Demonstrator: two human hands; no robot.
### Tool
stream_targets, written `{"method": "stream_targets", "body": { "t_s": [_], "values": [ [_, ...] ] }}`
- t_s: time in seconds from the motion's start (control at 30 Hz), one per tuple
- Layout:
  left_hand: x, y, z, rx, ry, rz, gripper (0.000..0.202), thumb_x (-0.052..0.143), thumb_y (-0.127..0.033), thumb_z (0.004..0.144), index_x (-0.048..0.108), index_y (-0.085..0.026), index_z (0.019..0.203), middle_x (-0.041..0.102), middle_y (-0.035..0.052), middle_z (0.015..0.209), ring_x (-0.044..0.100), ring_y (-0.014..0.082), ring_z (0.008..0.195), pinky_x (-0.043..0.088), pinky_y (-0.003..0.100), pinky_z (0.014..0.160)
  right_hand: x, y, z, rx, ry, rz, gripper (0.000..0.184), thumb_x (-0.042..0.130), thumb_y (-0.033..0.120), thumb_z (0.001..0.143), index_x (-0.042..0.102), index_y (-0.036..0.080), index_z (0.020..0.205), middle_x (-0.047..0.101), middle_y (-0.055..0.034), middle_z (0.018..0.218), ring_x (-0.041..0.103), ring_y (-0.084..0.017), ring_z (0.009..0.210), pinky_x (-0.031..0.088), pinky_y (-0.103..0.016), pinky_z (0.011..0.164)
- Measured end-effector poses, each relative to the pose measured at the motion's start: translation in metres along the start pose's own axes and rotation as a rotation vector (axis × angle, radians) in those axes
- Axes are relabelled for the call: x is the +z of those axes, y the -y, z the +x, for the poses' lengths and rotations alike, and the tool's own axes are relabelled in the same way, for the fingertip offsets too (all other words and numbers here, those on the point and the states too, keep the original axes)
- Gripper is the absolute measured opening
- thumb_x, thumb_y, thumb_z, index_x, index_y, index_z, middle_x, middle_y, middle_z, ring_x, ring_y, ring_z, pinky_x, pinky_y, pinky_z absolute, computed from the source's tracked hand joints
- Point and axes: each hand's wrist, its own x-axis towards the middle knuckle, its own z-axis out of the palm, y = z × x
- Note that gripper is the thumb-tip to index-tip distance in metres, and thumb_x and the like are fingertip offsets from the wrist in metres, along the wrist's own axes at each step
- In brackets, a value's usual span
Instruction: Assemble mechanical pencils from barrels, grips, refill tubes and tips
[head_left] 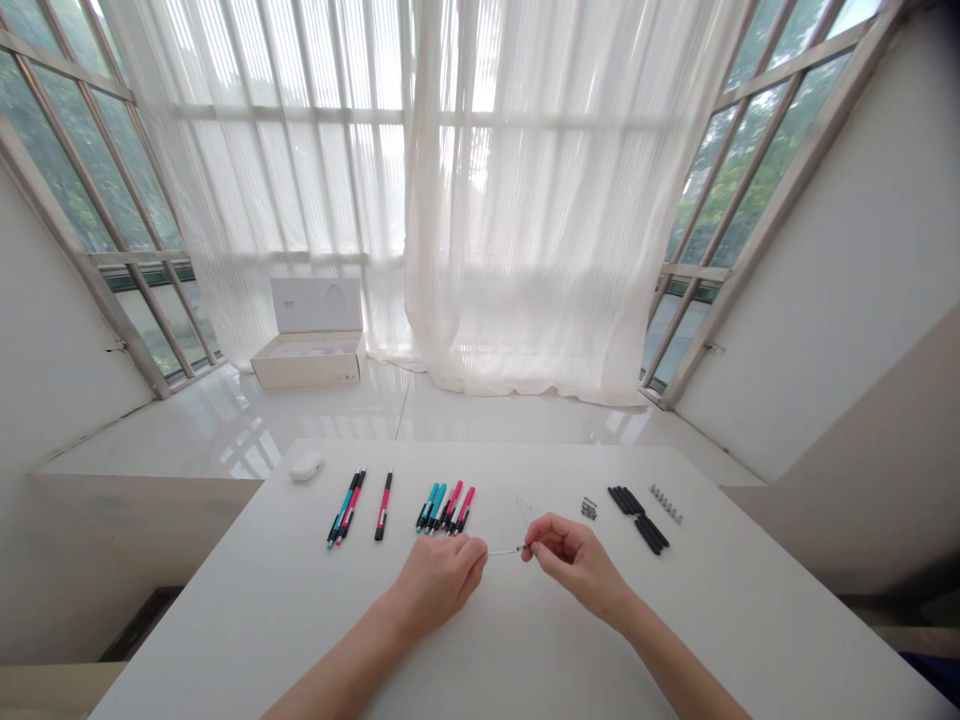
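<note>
My left hand (pixel 442 578) and my right hand (pixel 571 556) meet over the middle of the white table (pixel 300 620), both pinched on a thin clear pen refill (pixel 504 551) that spans the gap between them. The right fingertips hold a small dark tip at the refill's right end. Just beyond the hands lie a group of pink and teal pens (pixel 446 508), a single pink pen (pixel 384 505) and another small group of pens (pixel 346 507) further left. More thin clear refills (pixel 525 510) lie just behind my right hand.
To the right lie small metal springs (pixel 589 508), several black pen barrels (pixel 637 517) and a row of grey tips (pixel 666 504). A white oval case (pixel 306 465) sits at the table's far left corner. An open white box (pixel 311 350) stands on the floor by the curtain.
</note>
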Motion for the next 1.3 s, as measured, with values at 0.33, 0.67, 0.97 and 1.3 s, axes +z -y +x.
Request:
{"method": "stream_targets", "body": {
  "t_s": [0.33,0.67,0.97,1.3],
  "values": [
    [0.003,0.002,-0.002,0.015,-0.013,0.005,0.024,0.031,-0.023,0.100,0.050,-0.021,0.086,0.060,-0.0002,0.068,0.053,0.0139,0.054,0.027,0.026,0.050,0.007,0.003,-0.001,-0.012,-0.052,0.055,0.015,0.059,0.033,0.079,0.059,0.018,0.080,0.069,-0.0026,0.071,0.043,-0.009,0.051,0.029,-0.022,0.047],
    [0.000,-0.001,-0.002,0.004,-0.034,-0.017,0.023,0.031,-0.023,0.101,0.049,-0.021,0.088,0.060,-0.0003,0.069,0.054,0.0135,0.055,0.029,0.025,0.050,0.012,-0.003,-0.002,-0.033,-0.037,0.051,0.010,0.056,0.029,0.083,0.059,0.019,0.083,0.070,-0.0030,0.073,0.046,-0.010,0.055,0.032,-0.022,0.050],
    [0.001,-0.001,-0.002,0.018,0.003,-0.012,0.022,0.031,-0.024,0.101,0.050,-0.021,0.090,0.062,0.0001,0.073,0.056,0.0144,0.057,0.030,0.026,0.050,0.021,-0.004,-0.007,-0.272,-0.087,-0.448,0.010,0.053,0.022,0.085,0.062,0.020,0.086,0.059,0.0032,0.062,0.045,-0.009,0.050,0.039,-0.022,0.053],
    [0.000,-0.001,-0.001,0.100,0.100,0.043,0.014,0.036,-0.021,0.098,0.050,-0.020,0.098,0.060,0.0005,0.075,0.058,0.0146,0.061,0.031,0.025,0.050,0.021,-0.008,-0.008,-0.326,-0.037,-0.568,0.010,0.051,0.020,0.084,0.061,0.021,0.086,0.065,0.0013,0.071,0.049,-0.010,0.053,0.043,-0.022,0.056]
  ]
}}
